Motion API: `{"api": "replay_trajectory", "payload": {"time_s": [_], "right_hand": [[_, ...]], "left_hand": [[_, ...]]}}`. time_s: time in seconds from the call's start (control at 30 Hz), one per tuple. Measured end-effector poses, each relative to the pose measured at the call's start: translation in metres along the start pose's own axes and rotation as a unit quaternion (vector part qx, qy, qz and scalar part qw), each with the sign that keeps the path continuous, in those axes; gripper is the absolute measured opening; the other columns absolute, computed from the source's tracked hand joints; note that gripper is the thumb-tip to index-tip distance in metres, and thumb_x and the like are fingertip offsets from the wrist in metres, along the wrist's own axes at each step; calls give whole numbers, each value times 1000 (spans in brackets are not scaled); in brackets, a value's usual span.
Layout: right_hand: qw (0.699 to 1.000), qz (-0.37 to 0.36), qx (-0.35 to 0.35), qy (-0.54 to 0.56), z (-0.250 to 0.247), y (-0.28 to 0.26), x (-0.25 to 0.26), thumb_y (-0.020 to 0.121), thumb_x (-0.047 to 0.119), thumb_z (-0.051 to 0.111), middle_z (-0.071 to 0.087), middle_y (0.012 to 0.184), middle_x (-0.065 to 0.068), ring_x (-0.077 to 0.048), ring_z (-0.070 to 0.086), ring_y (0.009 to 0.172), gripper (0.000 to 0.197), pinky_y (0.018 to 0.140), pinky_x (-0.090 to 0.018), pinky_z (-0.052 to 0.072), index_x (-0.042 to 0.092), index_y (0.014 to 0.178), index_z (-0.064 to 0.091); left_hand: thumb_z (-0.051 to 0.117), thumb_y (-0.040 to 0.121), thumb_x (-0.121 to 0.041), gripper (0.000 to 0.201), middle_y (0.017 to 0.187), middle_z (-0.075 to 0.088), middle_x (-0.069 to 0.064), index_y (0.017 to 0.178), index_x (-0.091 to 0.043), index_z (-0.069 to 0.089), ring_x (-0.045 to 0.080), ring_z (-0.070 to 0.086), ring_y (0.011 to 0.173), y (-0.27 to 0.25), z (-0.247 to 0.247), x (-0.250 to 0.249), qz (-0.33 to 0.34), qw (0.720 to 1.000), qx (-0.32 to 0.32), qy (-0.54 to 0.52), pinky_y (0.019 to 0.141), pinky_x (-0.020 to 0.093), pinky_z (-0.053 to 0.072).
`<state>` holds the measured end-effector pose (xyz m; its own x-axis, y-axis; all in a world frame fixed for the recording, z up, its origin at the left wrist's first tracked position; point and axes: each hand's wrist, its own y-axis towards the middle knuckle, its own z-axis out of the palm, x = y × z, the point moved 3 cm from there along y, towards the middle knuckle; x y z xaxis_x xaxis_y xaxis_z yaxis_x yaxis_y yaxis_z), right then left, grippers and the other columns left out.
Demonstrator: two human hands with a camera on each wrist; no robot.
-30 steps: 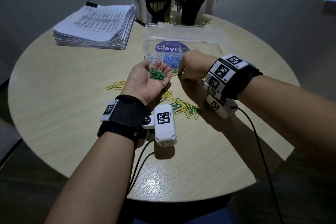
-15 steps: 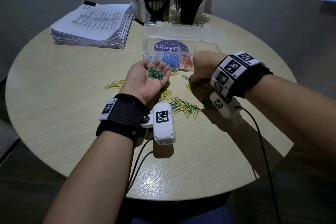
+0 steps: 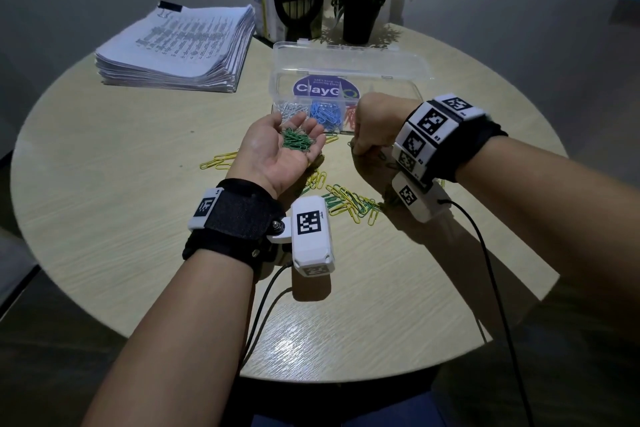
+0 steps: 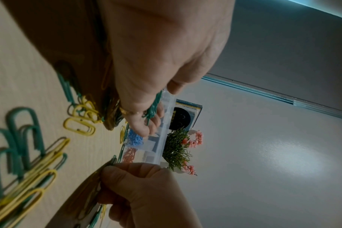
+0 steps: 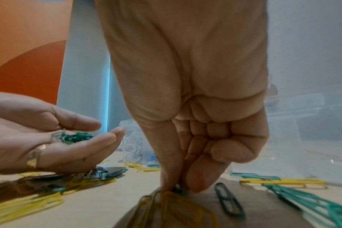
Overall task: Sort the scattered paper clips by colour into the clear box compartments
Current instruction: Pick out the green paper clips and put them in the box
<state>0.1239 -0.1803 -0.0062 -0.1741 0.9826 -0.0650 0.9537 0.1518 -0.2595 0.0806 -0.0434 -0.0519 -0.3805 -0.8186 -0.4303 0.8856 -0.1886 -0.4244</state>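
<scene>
Head view — right hand [image 3: 375, 126] has dropped tableward, fingers [image 5: 172, 174] pinching a green clip [image 5: 179, 191]; left hand [image 3: 284, 152] stays cupped.

Left hand [image 3: 280, 149] cupped palm-up (fingers relaxed); right hand [image 3: 375, 125] pinching, fingertips down.
</scene>
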Motion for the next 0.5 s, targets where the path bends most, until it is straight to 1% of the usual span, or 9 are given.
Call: {"api": "replay_trajectory", "payload": {"time_s": [0.07, 0.13, 0.2, 0.27, 0.33, 0.4, 0.47, 0.5], "right_hand": [[1000, -1, 9, 2, 2, 0, 1, 82, 24, 72, 59, 85, -9, -21, 53, 76, 36, 51, -26, 39, -2, 107, 66], [1000, 6, 22, 5, 4, -1, 2, 84, 23, 69, 57, 78, -6, -19, 52, 67, 32, 49, -24, 37, -1, 105, 65], [1000, 12, 22, 14, 5, -2, 2, 84, 23, 67, 51, 69, -3, -14, 46, 59, 27, 47, -24, 36, 3, 101, 63], [999, 18, 10, 27, 4, -4, 2, 83, 23, 66, 49, 66, -2, -16, 47, 61, 22, 47, -24, 35, 5, 95, 62], [999, 19, 6, 43, 5, -6, 2, 81, 22, 68, 51, 67, -3, -20, 50, 68, 21, 47, -23, 34, 6, 91, 62], [998, 16, 8, 64, 7, -5, 0, 78, 20, 70, 56, 72, -5, -20, 52, 69, 22, 48, -22, 36, 3, 91, 66], [994, 10, -3, 111, 3, -6, -1, 75, 13, 70, 62, 74, -8, -18, 52, 62, 18, 50, -22, 38, 2, 88, 71], [988, 3, -17, 154, -1, -7, -1, 75, 10, 68, 64, 73, -9, -16, 52, 57, 14, 48, -21, 39, 1, 85, 72]], "left_hand": [[28, 103, -30, 42, 84, 57, 14, 89, -2, 56, 24, 57, 85, 0, 0, 0, 0, 1000, 0, 2, 84, 37, 47], [28, 103, -30, 42, 84, 57, 14, 89, -2, 56, 24, 57, 84, 0, 0, 0, 1, 1000, -2, 4, 83, 37, 47], [28, 103, -30, 42, 84, 57, 14, 89, -2, 56, 24, 57, 84, 0, 0, 0, 1, 1000, -2, 8, 81, 37, 47], [28, 103, -30, 42, 84, 57, 14, 89, -3, 56, 24, 57, 84, 1, 0, 1, 1, 1000, -2, 12, 79, 37, 47], [29, 103, -30, 41, 84, 58, 14, 89, -3, 57, 24, 58, 84, 1, 0, 1, 0, 1000, -6, 16, 79, 37, 48], [31, 102, -28, 39, 83, 58, 13, 88, -3, 57, 24, 58, 83, 1, 0, 2, -1, 1000, -9, 23, 79, 37, 47], [31, 102, -28, 38, 84, 58, 14, 89, -3, 57, 25, 58, 83, 1, 1, 3, -2, 999, -9, 36, 82, 37, 46], [31, 102, -28, 38, 86, 58, 14, 90, -3, 57, 25, 58, 85, 1, 1, 3, -2, 999, -9, 43, 85, 38, 46]]}}
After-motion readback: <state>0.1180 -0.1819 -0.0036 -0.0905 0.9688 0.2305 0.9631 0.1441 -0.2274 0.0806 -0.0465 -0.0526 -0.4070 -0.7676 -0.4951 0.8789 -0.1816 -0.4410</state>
